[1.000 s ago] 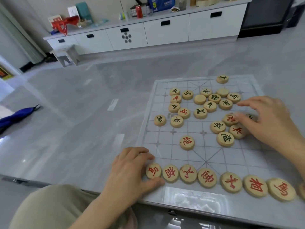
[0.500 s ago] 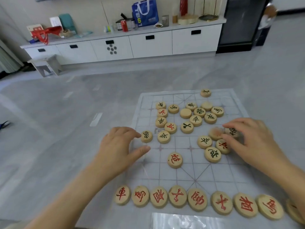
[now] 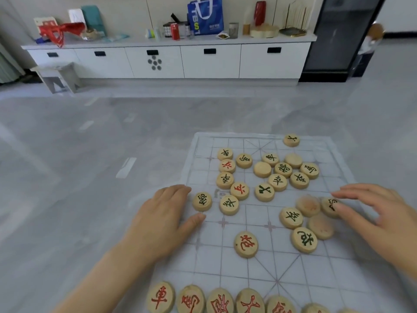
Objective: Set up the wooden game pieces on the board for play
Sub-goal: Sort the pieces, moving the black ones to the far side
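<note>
While left hand (image 3: 162,219) lies palm-down at board (image 3: 316,279) edge | right hand (image 3: 381,219) flat, touching piece (image 3: 327,205) | both grips apart

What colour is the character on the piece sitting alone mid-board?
Red on that piece; clearest in the head view.

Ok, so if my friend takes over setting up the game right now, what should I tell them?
Left hand: open, flat at the left edge of the board, beside a green-lettered piece.
Right hand: open, fingers over loose pieces on the right, holding nothing.
Done: red row lined up along the near edge.
Left: the mixed pile mid-board, some face down, needs sorting onto its spots.
</note>
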A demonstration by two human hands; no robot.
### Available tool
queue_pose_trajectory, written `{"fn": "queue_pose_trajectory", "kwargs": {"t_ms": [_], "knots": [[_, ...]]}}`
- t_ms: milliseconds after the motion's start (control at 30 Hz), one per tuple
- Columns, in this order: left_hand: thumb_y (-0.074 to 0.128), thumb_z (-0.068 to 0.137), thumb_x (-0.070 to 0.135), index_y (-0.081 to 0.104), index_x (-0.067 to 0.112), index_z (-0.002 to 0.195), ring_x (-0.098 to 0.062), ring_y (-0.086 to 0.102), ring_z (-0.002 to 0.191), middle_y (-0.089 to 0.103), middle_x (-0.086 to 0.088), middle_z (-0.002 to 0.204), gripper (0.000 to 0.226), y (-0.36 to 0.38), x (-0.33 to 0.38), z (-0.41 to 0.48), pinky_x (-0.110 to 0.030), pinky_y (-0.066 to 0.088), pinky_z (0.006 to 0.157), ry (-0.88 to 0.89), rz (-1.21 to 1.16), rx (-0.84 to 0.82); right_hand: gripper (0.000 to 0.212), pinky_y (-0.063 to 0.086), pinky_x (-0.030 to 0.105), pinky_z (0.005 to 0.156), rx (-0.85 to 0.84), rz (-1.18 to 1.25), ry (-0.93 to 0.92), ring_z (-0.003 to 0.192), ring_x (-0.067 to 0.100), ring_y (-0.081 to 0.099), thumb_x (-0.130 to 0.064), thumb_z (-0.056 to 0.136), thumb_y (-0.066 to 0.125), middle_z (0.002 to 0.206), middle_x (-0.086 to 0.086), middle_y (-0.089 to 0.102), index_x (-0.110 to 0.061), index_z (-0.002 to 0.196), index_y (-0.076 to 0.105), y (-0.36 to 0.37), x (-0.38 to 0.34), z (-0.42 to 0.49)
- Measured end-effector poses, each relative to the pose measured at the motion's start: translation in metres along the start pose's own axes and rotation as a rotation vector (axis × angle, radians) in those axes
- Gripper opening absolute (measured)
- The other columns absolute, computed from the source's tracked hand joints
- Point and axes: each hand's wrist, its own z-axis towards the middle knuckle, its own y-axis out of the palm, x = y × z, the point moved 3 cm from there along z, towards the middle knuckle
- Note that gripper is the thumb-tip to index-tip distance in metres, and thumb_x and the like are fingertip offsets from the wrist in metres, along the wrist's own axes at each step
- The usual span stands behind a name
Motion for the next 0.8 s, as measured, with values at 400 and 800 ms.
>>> {"fn": "queue_pose_trajectory", "kwargs": {"t_ms": [400, 800], "knots": [[0.021, 0.089, 0.058, 0.052, 0.015, 0.126, -0.021, 0.049, 0.117, 0.058, -0.001, 0.124, 0.064, 0.021, -0.016, 0.009, -0.034, 0.035, 0.095, -0.037, -0.213, 0.211, 0.004, 0.033, 0.007, 0.07, -0.133, -0.022, -0.009, 0.089, -0.002, 0.052, -0.032, 0.081, 0.067, 0.087, -0.017, 0.061, -0.036, 0.082, 0.068, 0.014, -0.024, -0.003], [0.017, 0.092, 0.039, 0.055, 0.016, 0.114, -0.027, 0.045, 0.121, 0.056, -0.003, 0.126, 0.05, 0.032, -0.032, 0.021, -0.052, 0.032, 0.102, -0.366, -0.163, 0.29, 0.021, 0.05, 0.036, 0.07, -0.172, -0.147, -0.006, 0.085, 0.022, 0.059, -0.034, 0.084, 0.058, 0.088, 0.0, 0.065, -0.015, 0.089, 0.066, 0.128, -0.128, 0.113]]}}
